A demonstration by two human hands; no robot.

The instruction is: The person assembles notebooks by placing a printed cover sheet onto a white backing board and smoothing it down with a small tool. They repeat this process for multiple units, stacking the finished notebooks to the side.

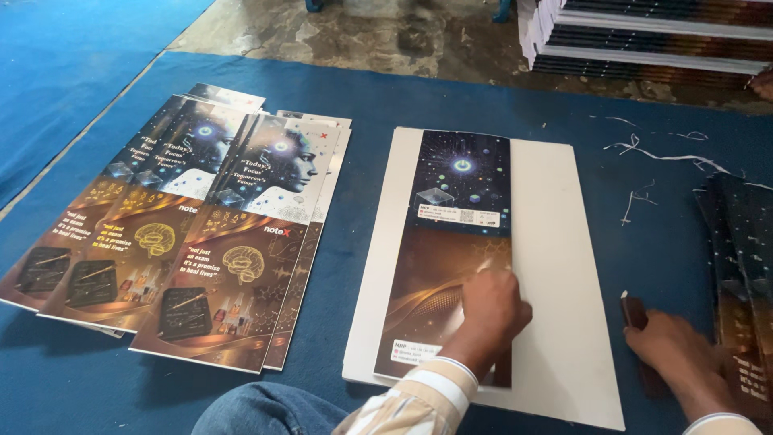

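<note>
Glossy cover strip under left hand on board.

A blue mat covers the floor and carries nearly everything here. Beyond its far edge lies bare, stained concrete floor, where a stack of bound books stands at the upper right. On the mat's left side lie overlapping printed cover sheets, fanned in a loose pile. In the middle lies a white board, with a long dark printed sheet flat on it. At the right edge lies another pile of dark sheets. Thin white paper trimmings are scattered on the mat between board and pile.
</note>
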